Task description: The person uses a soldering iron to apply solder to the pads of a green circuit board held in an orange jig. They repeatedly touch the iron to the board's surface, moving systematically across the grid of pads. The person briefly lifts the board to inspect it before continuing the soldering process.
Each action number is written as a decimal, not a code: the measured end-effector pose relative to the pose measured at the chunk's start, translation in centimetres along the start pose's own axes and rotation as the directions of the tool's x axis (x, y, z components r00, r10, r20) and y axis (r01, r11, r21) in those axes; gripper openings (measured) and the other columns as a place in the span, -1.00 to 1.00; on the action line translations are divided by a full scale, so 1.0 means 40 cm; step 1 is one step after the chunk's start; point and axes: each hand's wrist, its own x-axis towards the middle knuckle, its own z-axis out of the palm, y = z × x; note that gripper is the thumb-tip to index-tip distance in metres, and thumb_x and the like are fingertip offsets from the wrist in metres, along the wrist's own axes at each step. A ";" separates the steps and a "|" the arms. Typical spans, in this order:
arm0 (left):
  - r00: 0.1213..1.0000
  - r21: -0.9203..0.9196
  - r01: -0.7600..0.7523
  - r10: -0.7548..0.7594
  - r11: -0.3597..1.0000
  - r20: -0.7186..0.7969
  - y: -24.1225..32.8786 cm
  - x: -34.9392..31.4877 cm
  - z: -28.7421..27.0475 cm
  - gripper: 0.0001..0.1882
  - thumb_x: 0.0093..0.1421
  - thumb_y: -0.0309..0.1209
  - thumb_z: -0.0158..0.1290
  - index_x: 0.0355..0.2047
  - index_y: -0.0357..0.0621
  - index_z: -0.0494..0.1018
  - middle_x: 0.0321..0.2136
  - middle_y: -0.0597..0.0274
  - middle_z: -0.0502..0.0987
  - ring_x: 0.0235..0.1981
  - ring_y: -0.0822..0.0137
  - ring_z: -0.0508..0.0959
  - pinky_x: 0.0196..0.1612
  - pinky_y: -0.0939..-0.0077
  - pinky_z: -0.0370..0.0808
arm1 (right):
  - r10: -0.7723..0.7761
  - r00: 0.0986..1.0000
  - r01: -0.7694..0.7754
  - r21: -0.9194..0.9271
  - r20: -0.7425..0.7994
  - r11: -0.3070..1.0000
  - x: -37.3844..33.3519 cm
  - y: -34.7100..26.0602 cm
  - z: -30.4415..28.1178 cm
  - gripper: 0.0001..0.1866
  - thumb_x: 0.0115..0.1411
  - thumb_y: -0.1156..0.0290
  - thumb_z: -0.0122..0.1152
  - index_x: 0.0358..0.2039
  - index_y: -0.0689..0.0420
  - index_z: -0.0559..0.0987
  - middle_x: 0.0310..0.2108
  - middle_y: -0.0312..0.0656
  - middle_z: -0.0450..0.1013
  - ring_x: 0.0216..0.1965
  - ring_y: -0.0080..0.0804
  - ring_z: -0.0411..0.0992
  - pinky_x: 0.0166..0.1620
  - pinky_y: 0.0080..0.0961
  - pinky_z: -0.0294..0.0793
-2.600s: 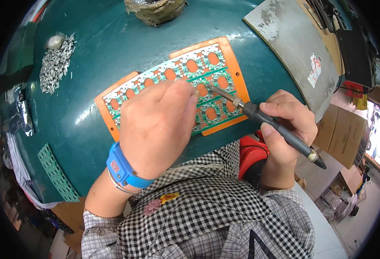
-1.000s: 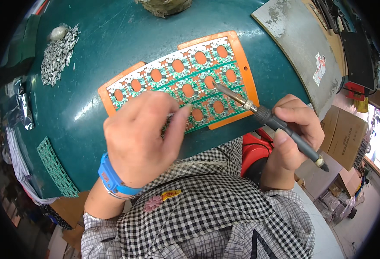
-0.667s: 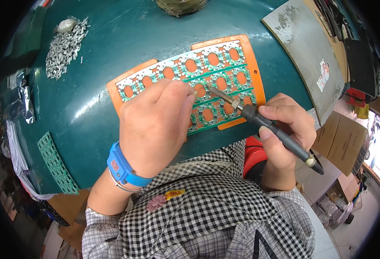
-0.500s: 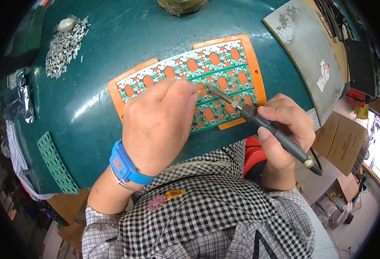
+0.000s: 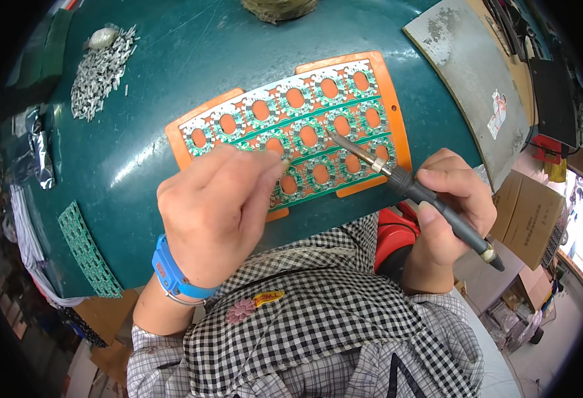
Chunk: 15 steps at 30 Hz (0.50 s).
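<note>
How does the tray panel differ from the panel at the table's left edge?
The tray panel lies in an orange tray; the left panel lies on the table.
The left hand partly covers the tray panel; no hand covers the left panel.
Orange shows through the tray panel's oval openings; the left panel shows green throughout.
Both carry rows of repeated units.

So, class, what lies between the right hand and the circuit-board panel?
In the head view, the soldering iron lies there: gripped by the right hand, it slants across the orange tray, its tip at the panel. Whether it touches isn't clear.
</note>
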 end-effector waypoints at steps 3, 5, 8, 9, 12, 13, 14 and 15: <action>0.999 0.029 0.038 -0.039 0.999 0.011 -0.003 0.001 0.002 -0.90 0.11 -0.65 0.29 -0.36 -0.26 0.62 -0.57 0.19 0.56 -0.61 0.38 0.54 -0.53 0.51 0.43 | 0.019 0.998 -0.019 -0.002 0.057 1.000 0.004 -0.013 0.008 -0.71 -0.16 0.54 0.31 -0.35 0.37 0.62 -0.57 -0.09 0.51 -0.60 -0.32 0.45 -0.50 -0.47 0.36; 1.000 0.023 0.021 -0.020 1.000 -0.016 -0.007 0.000 0.017 -0.89 0.11 -0.65 0.29 -0.35 -0.26 0.62 -0.58 0.18 0.55 -0.61 0.38 0.53 -0.53 0.51 0.43 | 0.021 0.996 -0.018 -0.034 0.086 0.999 0.003 -0.011 0.022 -0.71 -0.17 0.54 0.31 -0.35 0.36 0.62 -0.58 -0.09 0.51 -0.60 -0.31 0.47 -0.49 -0.46 0.39; 1.000 0.037 -0.012 0.013 0.999 -0.016 -0.019 -0.006 0.033 -0.89 0.11 -0.66 0.28 -0.34 -0.25 0.62 -0.56 0.16 0.55 -0.60 0.33 0.54 -0.53 0.48 0.44 | 0.029 0.992 -0.021 -0.066 0.124 0.998 0.001 -0.004 0.032 -0.71 -0.19 0.55 0.30 -0.36 0.36 0.62 -0.60 -0.08 0.51 -0.59 -0.28 0.50 -0.47 -0.45 0.44; 1.000 0.035 -0.017 0.018 0.999 -0.009 -0.020 -0.005 0.035 -0.89 0.11 -0.66 0.28 -0.34 -0.25 0.62 -0.56 0.16 0.56 -0.60 0.32 0.55 -0.53 0.47 0.45 | 0.032 0.991 -0.024 -0.065 0.127 0.998 0.002 -0.004 0.034 -0.71 -0.19 0.55 0.31 -0.36 0.36 0.62 -0.60 -0.08 0.51 -0.59 -0.28 0.50 -0.47 -0.45 0.44; 1.000 0.045 -0.022 0.022 0.999 0.013 -0.017 0.000 0.036 -0.88 0.11 -0.66 0.28 -0.33 -0.24 0.62 -0.55 0.15 0.57 -0.59 0.28 0.56 -0.53 0.44 0.46 | 0.032 0.991 -0.022 -0.073 0.133 0.997 0.006 -0.009 0.037 -0.71 -0.20 0.55 0.31 -0.37 0.36 0.62 -0.60 -0.08 0.51 -0.59 -0.27 0.50 -0.47 -0.45 0.44; 1.000 0.050 -0.022 0.021 0.998 0.020 -0.016 0.001 0.035 -0.88 0.11 -0.65 0.28 -0.33 -0.24 0.63 -0.55 0.15 0.57 -0.59 0.27 0.57 -0.53 0.43 0.46 | 0.030 0.990 -0.020 -0.077 0.135 0.997 0.008 -0.010 0.037 -0.71 -0.20 0.55 0.31 -0.37 0.36 0.62 -0.60 -0.08 0.51 -0.59 -0.27 0.50 -0.47 -0.45 0.44; 0.999 0.052 -0.041 0.040 0.998 0.015 -0.019 -0.001 0.039 -0.88 0.11 -0.65 0.28 -0.33 -0.24 0.63 -0.55 0.15 0.57 -0.59 0.27 0.57 -0.53 0.43 0.47 | 0.020 0.989 -0.008 -0.085 0.144 0.996 0.008 -0.011 0.037 -0.71 -0.20 0.54 0.31 -0.37 0.36 0.62 -0.60 -0.08 0.51 -0.59 -0.27 0.50 -0.47 -0.45 0.45; 0.998 0.054 -0.060 0.060 0.997 0.010 -0.024 -0.004 0.044 -0.88 0.11 -0.64 0.29 -0.32 -0.24 0.63 -0.55 0.15 0.57 -0.59 0.27 0.57 -0.53 0.43 0.47 | 0.010 0.988 0.004 -0.094 0.153 0.996 0.009 -0.011 0.037 -0.71 -0.20 0.54 0.31 -0.37 0.36 0.62 -0.60 -0.08 0.50 -0.59 -0.27 0.50 -0.48 -0.44 0.45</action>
